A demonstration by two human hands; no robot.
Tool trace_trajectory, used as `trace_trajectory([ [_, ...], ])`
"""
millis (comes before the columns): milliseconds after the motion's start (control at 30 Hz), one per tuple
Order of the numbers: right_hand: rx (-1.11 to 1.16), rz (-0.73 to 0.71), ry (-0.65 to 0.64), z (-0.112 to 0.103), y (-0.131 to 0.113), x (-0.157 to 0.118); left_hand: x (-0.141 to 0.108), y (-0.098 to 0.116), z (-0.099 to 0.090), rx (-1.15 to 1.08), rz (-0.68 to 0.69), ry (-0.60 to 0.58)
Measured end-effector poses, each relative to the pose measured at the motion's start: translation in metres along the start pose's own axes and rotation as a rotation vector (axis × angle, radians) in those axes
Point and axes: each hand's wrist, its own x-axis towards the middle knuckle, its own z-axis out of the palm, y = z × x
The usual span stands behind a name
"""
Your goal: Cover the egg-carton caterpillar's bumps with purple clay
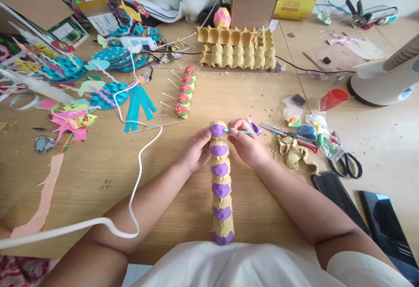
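A long strip cut from an egg carton (225, 228) lies on the table, pointing away from me, with a patch of purple clay (220, 170) on each bump. My left hand (196, 148) grips the strip's far end from the left side, thumb on its edge. My right hand (246, 143) pinches a thin light-blue modelling tool (242, 131), whose tip touches the farthest purple patch. Just beyond that hand sits a small packet of purple clay (255, 127). Part of the left fingers is hidden behind the strip.
A red-and-green clay caterpillar (184, 98) on an egg-carton strip stands farther off, near more egg cartons (244, 55). To the right are a utility knife (288, 136), scissors (347, 164) and phones (340, 195). A white cable (140, 164) crosses at left, over my arm.
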Motion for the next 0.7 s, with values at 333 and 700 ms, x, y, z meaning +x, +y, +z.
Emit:
trace_trajectory([
  [333,0.059,0.074,0.061,-0.006,0.001,0.008,-0.003,0.002,-0.001,0.008,-0.021,-0.003],
  [700,-0.003,0.156,0.05,0.004,0.003,-0.003,0.0,0.002,0.003,-0.001,0.023,-0.027],
])
